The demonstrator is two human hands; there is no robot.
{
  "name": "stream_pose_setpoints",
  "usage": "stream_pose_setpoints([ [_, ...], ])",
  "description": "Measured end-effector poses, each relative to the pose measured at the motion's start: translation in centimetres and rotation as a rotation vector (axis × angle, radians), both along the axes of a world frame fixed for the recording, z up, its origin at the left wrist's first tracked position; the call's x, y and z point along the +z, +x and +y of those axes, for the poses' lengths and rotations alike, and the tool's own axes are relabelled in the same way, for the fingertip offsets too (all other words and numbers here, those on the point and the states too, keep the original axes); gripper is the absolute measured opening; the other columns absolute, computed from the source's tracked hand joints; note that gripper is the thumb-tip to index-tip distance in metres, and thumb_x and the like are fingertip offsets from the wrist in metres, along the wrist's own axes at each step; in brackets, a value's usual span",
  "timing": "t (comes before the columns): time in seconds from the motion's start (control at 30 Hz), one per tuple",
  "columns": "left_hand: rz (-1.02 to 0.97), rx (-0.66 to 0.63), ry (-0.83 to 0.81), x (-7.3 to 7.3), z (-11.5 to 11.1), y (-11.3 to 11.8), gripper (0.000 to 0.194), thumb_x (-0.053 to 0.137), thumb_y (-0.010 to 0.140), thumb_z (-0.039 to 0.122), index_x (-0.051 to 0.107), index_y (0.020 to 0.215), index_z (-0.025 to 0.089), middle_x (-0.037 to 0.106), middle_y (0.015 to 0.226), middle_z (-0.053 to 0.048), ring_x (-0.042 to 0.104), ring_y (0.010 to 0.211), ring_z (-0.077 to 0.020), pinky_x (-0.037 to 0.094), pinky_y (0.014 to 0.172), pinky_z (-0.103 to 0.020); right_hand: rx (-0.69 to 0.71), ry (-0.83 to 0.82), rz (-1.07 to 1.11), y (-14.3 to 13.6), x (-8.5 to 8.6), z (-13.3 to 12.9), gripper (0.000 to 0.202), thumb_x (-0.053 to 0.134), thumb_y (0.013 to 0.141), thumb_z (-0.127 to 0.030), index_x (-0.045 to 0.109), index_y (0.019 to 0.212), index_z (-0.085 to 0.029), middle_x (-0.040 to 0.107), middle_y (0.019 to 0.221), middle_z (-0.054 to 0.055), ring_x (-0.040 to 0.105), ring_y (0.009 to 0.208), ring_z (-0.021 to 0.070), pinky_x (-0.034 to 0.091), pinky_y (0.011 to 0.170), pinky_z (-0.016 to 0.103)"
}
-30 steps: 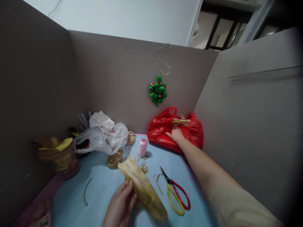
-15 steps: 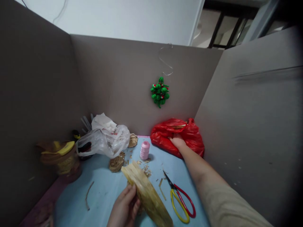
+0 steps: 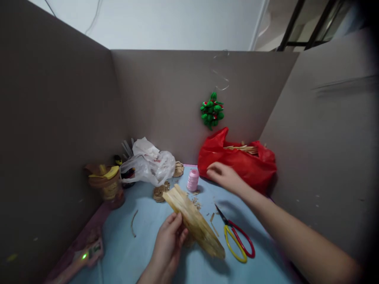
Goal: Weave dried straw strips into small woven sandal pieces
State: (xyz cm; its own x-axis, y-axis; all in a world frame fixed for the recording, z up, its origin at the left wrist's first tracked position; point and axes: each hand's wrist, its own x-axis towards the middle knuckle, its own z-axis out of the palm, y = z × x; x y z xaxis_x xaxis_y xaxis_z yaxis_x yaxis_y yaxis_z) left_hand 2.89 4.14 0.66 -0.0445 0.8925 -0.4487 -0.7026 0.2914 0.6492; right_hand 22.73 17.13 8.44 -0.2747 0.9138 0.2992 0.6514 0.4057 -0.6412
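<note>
My left hand (image 3: pixel 171 236) pinches the edge of a long, dry yellow-brown husk (image 3: pixel 197 225), which slants down to the right above the blue table. In front of the red plastic bag (image 3: pixel 237 167), my right hand (image 3: pixel 222 175) hovers with its fingers curled together; whether anything is between them is too small to tell. Pale dry strips (image 3: pixel 242 149) show in the bag's opening. Scissors (image 3: pixel 227 223) with one yellow and one red handle lie spread to the right of the husk. A pink thread spool (image 3: pixel 193 180) stands behind the husk.
White plastic bags (image 3: pixel 152 163) lie at the back left beside a brown pot (image 3: pixel 108 187). Two woven coils (image 3: pixel 160 192) sit near them. Grey partitions (image 3: pixel 166 98) enclose the table, and a green ornament (image 3: pixel 212 111) hangs at the back. Scraps dot the blue surface (image 3: pixel 124 256).
My right hand has come out of the red bag toward me. The bag's top stands higher and shows more strips. The view has shifted left, and my left hand still holds the husk.
</note>
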Motion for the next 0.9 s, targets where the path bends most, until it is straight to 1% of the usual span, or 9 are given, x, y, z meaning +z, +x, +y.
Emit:
stream_pose_setpoints([
  [0.03,0.010,-0.001,0.019,-0.1,0.0,0.0,0.017,0.072,0.065,0.023,0.062,0.074,0.013,0.057,0.069,0.000,0.052,0.057,-0.0047,0.044,0.049,-0.012,0.132,-0.109,0.075,-1.4,-1.1,-1.6,0.032,0.054,0.075,-0.043,0.057,0.093,-0.017,0.064,0.085,0.005,0.058,0.075,0.0169,0.043,0.065,0.026],
  [0.1,0.030,-0.007,0.062,-0.2,0.1,-0.1,0.022,0.074,0.063,0.027,0.062,0.075,0.014,0.056,0.069,0.001,0.051,0.056,-0.0042,0.043,0.050,-0.012,0.264,-0.294,0.187,-3.8,-3.4,-4.1,0.038,0.063,0.067,-0.040,0.054,0.096,-0.016,0.062,0.085,0.005,0.056,0.073,0.0157,0.043,0.063,0.026],
  [0.17,0.054,-0.025,0.101,-0.3,0.1,-0.3,0.026,0.074,0.063,0.032,0.062,0.077,0.014,0.057,0.071,0.000,0.050,0.058,-0.0043,0.042,0.051,-0.012,0.333,-0.470,0.298,-5.4,-5.1,-5.4,0.041,0.064,0.065,-0.040,0.053,0.096,-0.015,0.058,0.073,0.001,0.053,0.063,0.0126,0.040,0.056,0.023],
  [0.23,0.087,-0.045,0.124,-0.4,0.2,-0.5,0.029,0.073,0.063,0.035,0.062,0.079,0.013,0.058,0.074,-0.001,0.051,0.060,-0.0053,0.041,0.052,-0.013,0.327,-0.575,0.378,-6.4,-5.9,-5.7,0.034,0.064,0.065,-0.038,0.053,0.087,-0.014,0.052,0.061,-0.003,0.046,0.053,0.0092,0.034,0.049,0.021],
  [0.37,0.170,-0.025,0.158,-0.4,0.4,-1.0,0.037,0.069,0.066,0.039,0.061,0.092,0.015,0.060,0.083,-0.003,0.054,0.068,-0.0080,0.042,0.059,-0.017,0.210,-0.536,0.505,-7.1,-5.5,-5.2,0.027,0.066,0.062,-0.036,0.049,0.066,-0.015,0.048,0.054,-0.005,0.041,0.047,0.0071,0.029,0.045,0.020],
  [0.47,0.272,-0.050,0.205,-0.5,0.7,-1.0,0.053,0.073,0.061,0.036,0.053,0.107,0.016,0.061,0.089,-0.005,0.057,0.073,-0.0114,0.044,0.063,-0.021,0.115,-0.456,0.608,-7.1,-5.0,-5.1,0.026,0.065,0.063,-0.036,0.047,0.064,-0.017,0.045,0.050,-0.006,0.039,0.045,0.0071,0.028,0.043,0.020],
  [0.53,0.323,-0.101,0.228,-0.7,0.8,-0.9,0.060,0.077,0.056,0.032,0.050,0.106,0.015,0.061,0.085,-0.005,0.057,0.070,-0.0130,0.043,0.061,-0.023,0.087,-0.444,0.668,-7.0,-4.7,-5.3,0.026,0.064,0.065,-0.037,0.046,0.063,-0.017,0.045,0.048,-0.006,0.039,0.044,0.0072,0.029,0.043,0.020],
  [0.7,0.343,-0.141,0.237,-1.2,0.8,-0.7,0.047,0.075,0.057,0.033,0.050,0.092,0.014,0.055,0.056,0.004,0.048,0.049,-0.0081,0.037,0.052,-0.021,0.044,-0.455,0.805,-6.3,-4.8,-5.2,0.029,0.067,0.062,-0.036,0.046,0.060,-0.017,0.046,0.049,-0.006,0.040,0.043,0.0066,0.029,0.043,0.019],
  [0.9,0.227,-0.198,0.183,-1.5,0.9,-1.3,0.042,0.076,0.058,0.029,0.054,0.091,0.013,0.055,0.058,0.004,0.046,0.049,-0.0056,0.036,0.055,-0.019,-0.016,-0.576,0.954,-5.5,-6.0,-4.7,0.035,0.074,0.054,-0.039,0.048,0.061,-0.017,0.052,0.052,-0.004,0.045,0.045,0.0084,0.033,0.047,0.021],
])
